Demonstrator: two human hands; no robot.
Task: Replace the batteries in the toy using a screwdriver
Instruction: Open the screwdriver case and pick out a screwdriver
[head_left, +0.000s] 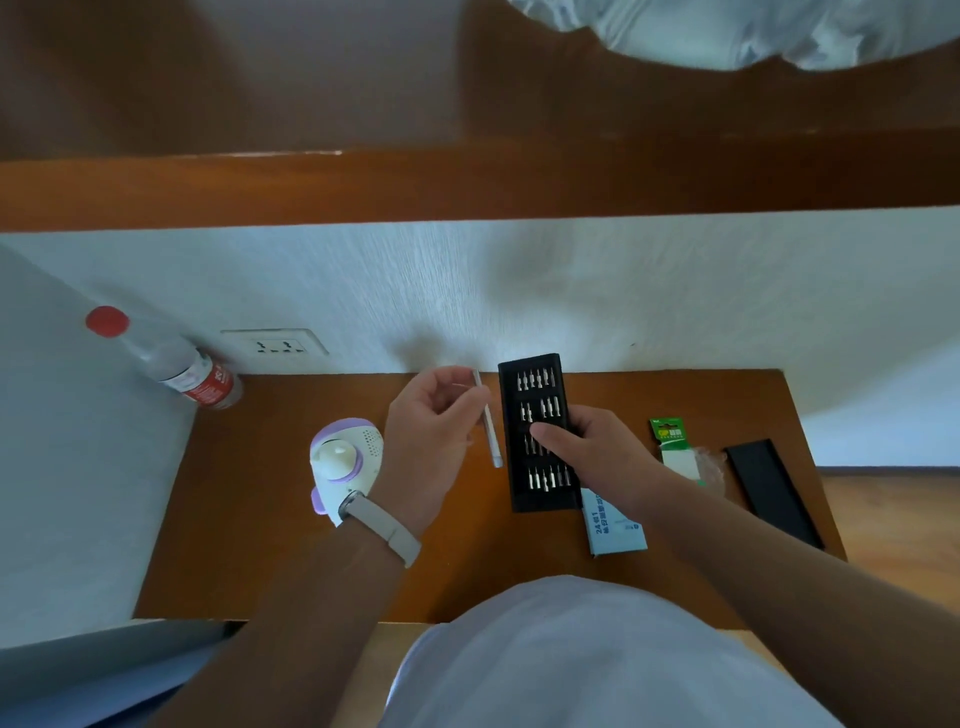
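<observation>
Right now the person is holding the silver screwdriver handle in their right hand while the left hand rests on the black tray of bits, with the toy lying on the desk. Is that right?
Not quite: the hands are swapped. In the head view the left hand holds the silver screwdriver handle, and the right hand rests on the black tray of bits. The toy does lie on the desk.

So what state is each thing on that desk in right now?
Left hand: closed around the screwdriver handle.
Screwdriver handle: lifted, no bit visible.
Right hand: gripping the bit case, thumb on the bits.
Bit case: open, bits exposed.
Case lid: off, lying flat.
Toy: untouched on the desk.
Battery pack: lying flat.
Bottle: capped.
</observation>
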